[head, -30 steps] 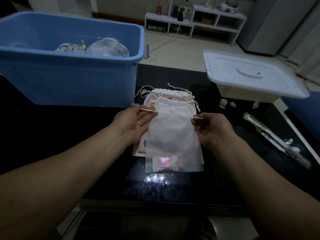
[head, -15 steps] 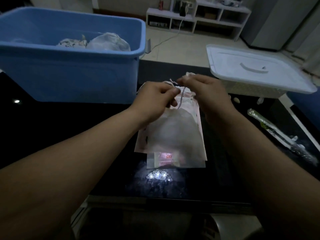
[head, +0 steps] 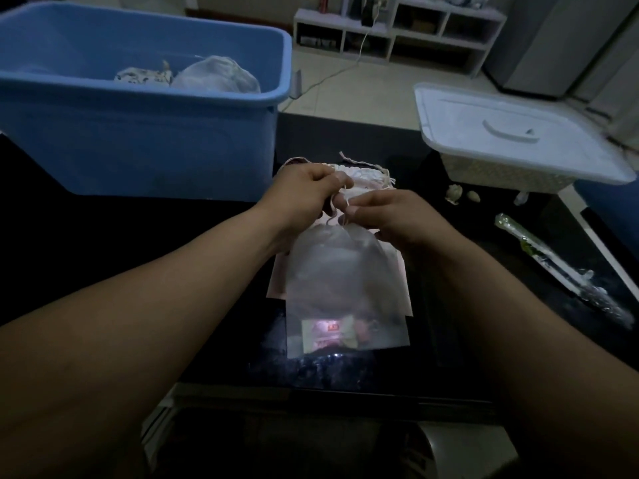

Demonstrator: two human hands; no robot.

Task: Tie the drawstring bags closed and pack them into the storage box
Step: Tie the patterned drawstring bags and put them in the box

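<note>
Pinching drawstring (head: 331, 213): my left hand (head: 304, 191) and right hand (head: 392, 216), fingers curled on it, at sheer bag (head: 345, 281) neck; blue storage box (head: 138, 140) beyond.

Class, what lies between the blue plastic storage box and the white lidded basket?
Head view: pink drawstring bags' gathered tops on black tabletop, with left hand and right hand pinching a drawstring.

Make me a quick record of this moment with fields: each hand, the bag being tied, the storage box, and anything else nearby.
left hand: pinches the drawstring at the bag's neck
right hand: pinches the drawstring too
sheer bag: neck gathered, lies on pink bags
blue storage box: open, two packed bags inside
nearby: white lidded basket, right
</note>
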